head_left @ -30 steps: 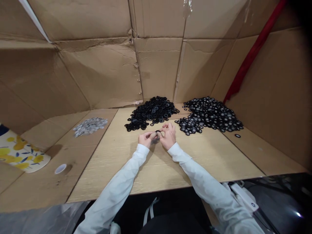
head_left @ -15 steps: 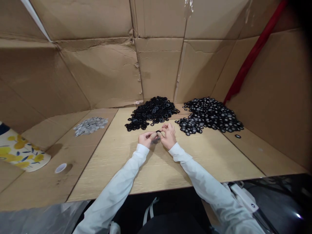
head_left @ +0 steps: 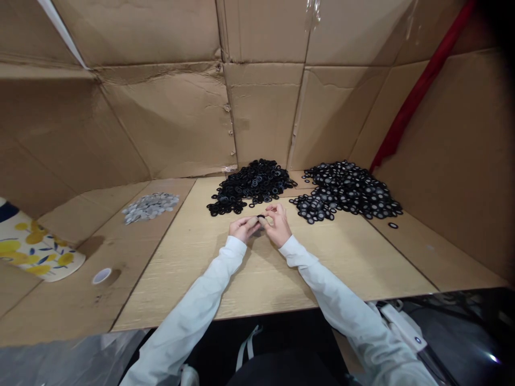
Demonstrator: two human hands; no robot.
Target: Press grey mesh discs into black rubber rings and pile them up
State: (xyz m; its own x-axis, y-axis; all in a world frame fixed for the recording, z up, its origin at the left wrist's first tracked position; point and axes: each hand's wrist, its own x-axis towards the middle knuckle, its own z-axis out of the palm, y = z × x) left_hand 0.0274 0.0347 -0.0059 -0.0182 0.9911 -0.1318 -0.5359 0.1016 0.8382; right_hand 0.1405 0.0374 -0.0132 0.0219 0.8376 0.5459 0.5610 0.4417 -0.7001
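My left hand (head_left: 242, 229) and my right hand (head_left: 277, 225) meet over the middle of the wooden table (head_left: 265, 268), fingertips pinched together on a small black ring (head_left: 261, 217). Both arms wear white sleeves. Just beyond the hands lies a heap of plain black rings (head_left: 252, 186). To its right spreads a wider heap of black rings with pale centres (head_left: 346, 190). A small pile of grey discs (head_left: 149, 206) lies at the far left.
Cardboard walls (head_left: 261, 107) close in the back and both sides. A red strip (head_left: 414, 91) runs up the right wall. A white tape roll (head_left: 100, 276) and a yellow-flowered cloth (head_left: 32, 249) lie at the left. One stray ring (head_left: 393, 225) sits apart at the right.
Hands stay pinched together at the same spot; only slight finger shifts around the ring. The view has drifted a little.
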